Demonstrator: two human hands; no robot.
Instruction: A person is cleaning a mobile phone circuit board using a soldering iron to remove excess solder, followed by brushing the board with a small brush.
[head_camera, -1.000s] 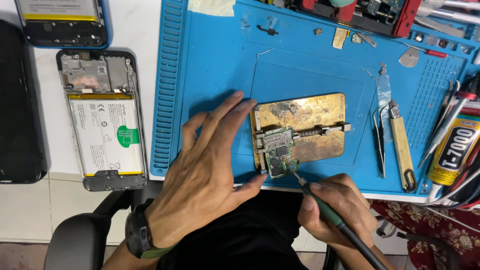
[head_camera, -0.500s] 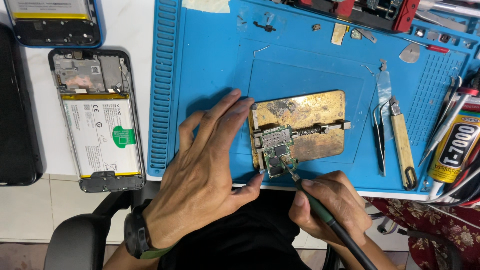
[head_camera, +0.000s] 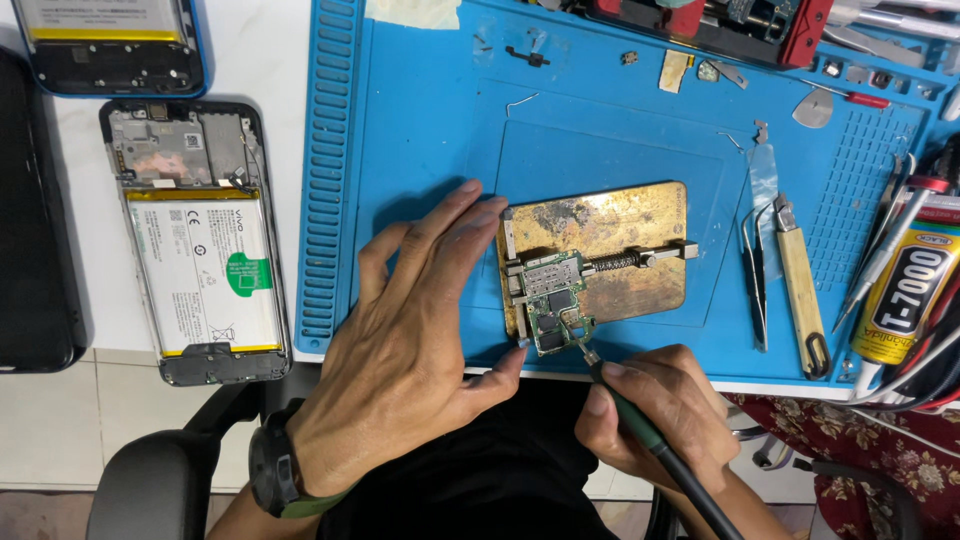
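Two hands are seen at the near edge of a blue mat (head_camera: 420, 150) spread on the worktop (head_camera: 280, 70). At the far left an opened phone (head_camera: 195, 240) with its battery exposed is laid on the white surface, well apart from both hands. The left hand (head_camera: 410, 350) is laid flat, palm down, on the mat, its fingers spread and stretched toward the brass-coloured holder plate (head_camera: 610, 240); nothing is gripped, and the fingertips are placed just beside the plate's left edge, the thumb tip close to the small circuit board (head_camera: 550, 300). The board is clamped in the plate, just right of the left hand and just above the right hand. The right hand (head_camera: 650, 415) is curled shut around a soldering iron (head_camera: 625, 410), held like a pen, with its tip set on the board's lower edge. Tweezers (head_camera: 757, 270) and a wooden-handled tool (head_camera: 800, 290) are laid further right on the mat, and a yellow glue tube (head_camera: 905, 290) beyond them.
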